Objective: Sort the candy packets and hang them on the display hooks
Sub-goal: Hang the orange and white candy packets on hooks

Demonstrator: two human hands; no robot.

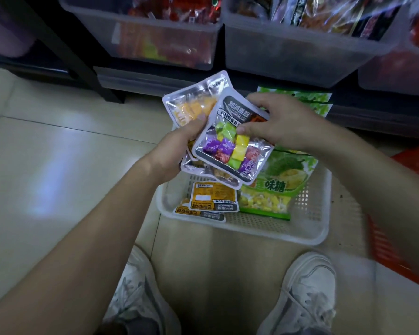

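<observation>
The left hand (179,146) grips a fan of candy packets (194,105). The right hand (283,122) has its grip pinched on the multicoloured packet (230,151) on top, above the white basket (276,234) on the floor (58,153). Sorting seems to be the step in hand, and the next move likely calls for grouping that packet with its kind, since more wait in the basket.

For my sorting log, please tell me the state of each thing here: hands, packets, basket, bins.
left hand, grips a fan of packets, thumb on the orange packet.
right hand, pinches the mixed-colour packet.
mixed-colour packet, held in front, above the white basket.
orange packet, held behind it.
white basket, on the floor, partly filled.
durian packet, lying in the basket.
clear bins, on the shelf, holding snacks.
</observation>
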